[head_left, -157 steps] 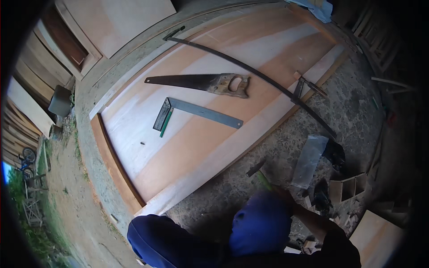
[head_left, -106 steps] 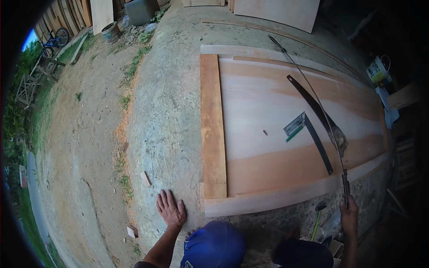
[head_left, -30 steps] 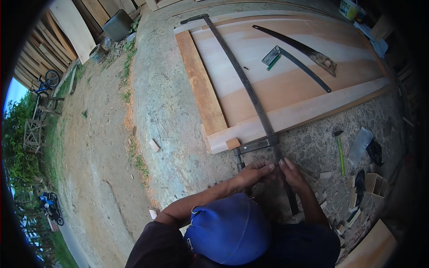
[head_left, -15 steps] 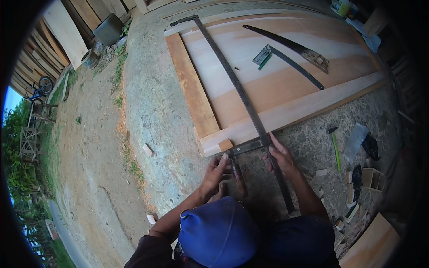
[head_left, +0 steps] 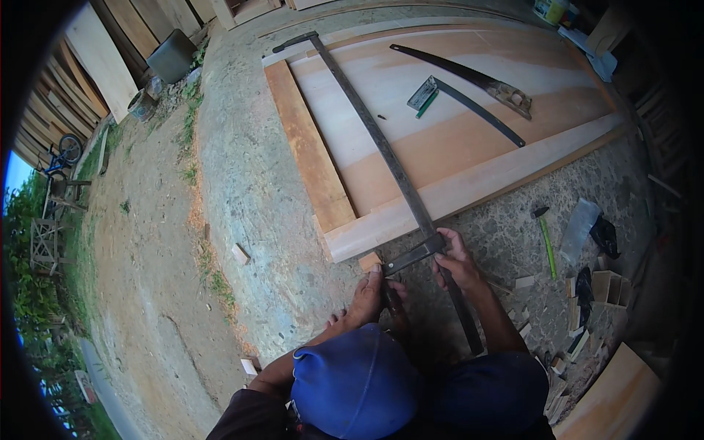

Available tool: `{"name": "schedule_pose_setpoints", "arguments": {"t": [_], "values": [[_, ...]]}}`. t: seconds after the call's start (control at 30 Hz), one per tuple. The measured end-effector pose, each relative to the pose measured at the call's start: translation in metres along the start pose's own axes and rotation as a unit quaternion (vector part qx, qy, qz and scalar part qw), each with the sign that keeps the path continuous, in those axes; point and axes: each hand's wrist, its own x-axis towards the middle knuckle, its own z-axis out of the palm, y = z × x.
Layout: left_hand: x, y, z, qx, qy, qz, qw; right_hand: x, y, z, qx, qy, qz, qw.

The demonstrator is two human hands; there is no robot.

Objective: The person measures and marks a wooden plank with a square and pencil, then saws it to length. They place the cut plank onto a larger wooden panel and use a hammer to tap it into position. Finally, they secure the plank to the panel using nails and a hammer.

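Bar clamp [head_left: 394, 170]: spanned wooden panel [head_left: 449, 158], sliding arm [head_left: 415, 254] just past near edge / handsaw [head_left: 477, 77]: lay right of bar on panel / right hand [head_left: 460, 262]: gripped bar beside sliding arm, fingers curled / left hand [head_left: 367, 297]: set thumb against wood block [head_left: 369, 261] near arm's tip, could not tell other fingers' hold

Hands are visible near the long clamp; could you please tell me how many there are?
2: the left hand, beside the small wood block, and the right hand, farther right on the bar clamp. Some fingers are hidden.
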Motion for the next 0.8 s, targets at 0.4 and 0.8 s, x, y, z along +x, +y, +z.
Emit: {"name": "schedule_pose_setpoints", "arguments": {"t": [0.4,0.8], "values": [[0.020,-0.018,-0.013,-0.075,-0.019,0.067,0.995,0.005,0.010,0.005,-0.052,0.018,-0.007,0.998],[0.020,-0.021,-0.020,-0.078,-0.044,0.067,0.994,-0.002,-0.006,0.020,-0.057,0.036,-0.037,0.997]]}}
